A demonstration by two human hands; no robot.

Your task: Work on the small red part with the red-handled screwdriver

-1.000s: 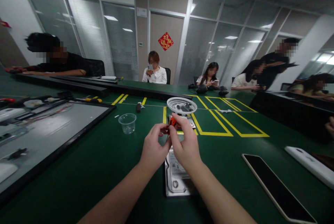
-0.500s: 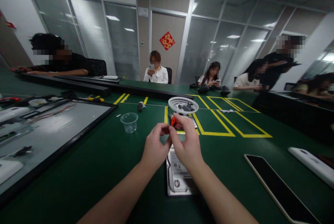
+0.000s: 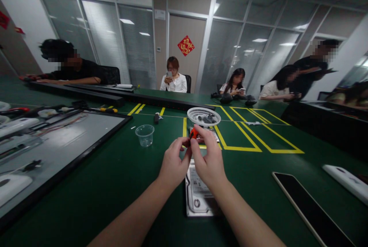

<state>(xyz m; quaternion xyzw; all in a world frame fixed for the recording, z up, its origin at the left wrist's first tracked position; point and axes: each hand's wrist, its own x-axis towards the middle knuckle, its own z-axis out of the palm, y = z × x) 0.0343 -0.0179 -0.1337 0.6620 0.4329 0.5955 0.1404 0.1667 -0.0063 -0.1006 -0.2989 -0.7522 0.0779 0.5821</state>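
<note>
Both hands meet above a silver hard drive that lies label up on the green table. Between the fingertips is a small orange-and-black tool, which looks like a screwdriver handle; its lower end is hidden. My right hand pinches it from the right with thumb and fingers. My left hand is closed with its fingertips against the tool's lower part. The right forearm covers part of the drive. Just beyond the hands, a second drive is partly hidden behind the fingers.
A white basket with dark parts stands behind the second drive. To the left are a clear plastic cup and a large black-framed panel bearing parts. On the right lies a phone. Several people sit across the table.
The view has shifted slightly, so the scene sits a little further right. More of the orange tool shows above my fingers; both hands keep their grip near the same spot.
</note>
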